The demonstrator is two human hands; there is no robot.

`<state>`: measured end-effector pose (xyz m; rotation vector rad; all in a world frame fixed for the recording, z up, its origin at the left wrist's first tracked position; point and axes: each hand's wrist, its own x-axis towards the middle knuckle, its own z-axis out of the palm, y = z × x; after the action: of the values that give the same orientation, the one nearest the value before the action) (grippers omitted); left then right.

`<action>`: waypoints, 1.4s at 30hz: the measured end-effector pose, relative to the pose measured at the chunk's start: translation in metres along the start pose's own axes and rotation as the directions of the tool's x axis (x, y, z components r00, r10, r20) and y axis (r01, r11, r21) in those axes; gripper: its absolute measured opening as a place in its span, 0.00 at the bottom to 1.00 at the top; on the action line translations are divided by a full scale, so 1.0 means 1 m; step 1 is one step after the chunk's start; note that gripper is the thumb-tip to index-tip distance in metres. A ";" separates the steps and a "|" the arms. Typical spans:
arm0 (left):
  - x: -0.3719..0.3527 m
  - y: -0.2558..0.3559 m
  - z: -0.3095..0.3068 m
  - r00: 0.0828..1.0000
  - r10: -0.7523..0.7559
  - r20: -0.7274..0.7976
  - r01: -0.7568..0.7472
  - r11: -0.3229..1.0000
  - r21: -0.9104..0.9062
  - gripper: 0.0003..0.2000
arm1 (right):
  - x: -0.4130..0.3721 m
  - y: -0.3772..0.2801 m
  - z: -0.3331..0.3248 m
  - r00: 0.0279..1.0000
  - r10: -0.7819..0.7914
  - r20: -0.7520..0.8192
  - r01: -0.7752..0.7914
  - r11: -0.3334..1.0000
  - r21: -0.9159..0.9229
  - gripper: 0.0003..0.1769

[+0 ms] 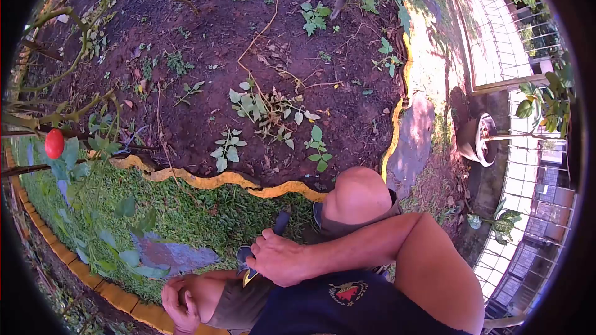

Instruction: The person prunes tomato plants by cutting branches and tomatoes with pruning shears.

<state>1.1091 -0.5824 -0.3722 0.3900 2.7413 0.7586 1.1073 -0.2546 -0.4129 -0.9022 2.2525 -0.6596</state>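
My right hand (274, 258) is closed around a tool with a dark, rounded handle (282, 221); the handle's end sticks out above my fist, and I cannot tell what kind of tool it is. The fist is in front of my body, between my bent knees, over the grass. At the lower left, my left hand (180, 305) hangs by my left knee with thumb and fingers apart, holding nothing. Beyond my right knee (361, 195) lies a bed of dark soil (347, 111) with small green seedlings (316, 149) and a partly wilted plant (267, 111).
A wavy yellow border (217, 180) edges the bed. On the left, stems carry a red tomato (54, 143) close to the camera. Flat stone slabs (171, 254) lie in the grass. To the right stand a potted plant (478, 139) and a white grid fence (496, 31).
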 end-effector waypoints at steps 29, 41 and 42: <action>-0.079 0.259 -0.105 0.497 -0.014 0.868 -0.388 0.891 0.237 0.29 | -0.229 -0.046 -0.086 0.407 0.911 -0.068 0.057 0.049 0.997 0.24; -0.165 0.325 -0.237 0.524 -0.183 0.832 -0.093 0.958 0.270 0.32 | -0.507 -0.159 -0.037 0.083 0.849 0.522 -0.512 -0.413 0.753 0.23; -0.172 0.324 -0.242 0.524 -0.192 0.830 -0.045 0.967 0.252 0.31 | -0.519 -0.173 -0.026 0.110 0.840 0.531 -0.597 -0.371 0.711 0.23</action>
<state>1.2494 -0.4817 0.0316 0.5153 1.8532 0.0938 1.4628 0.0214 -0.1008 1.4102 1.5205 -1.0257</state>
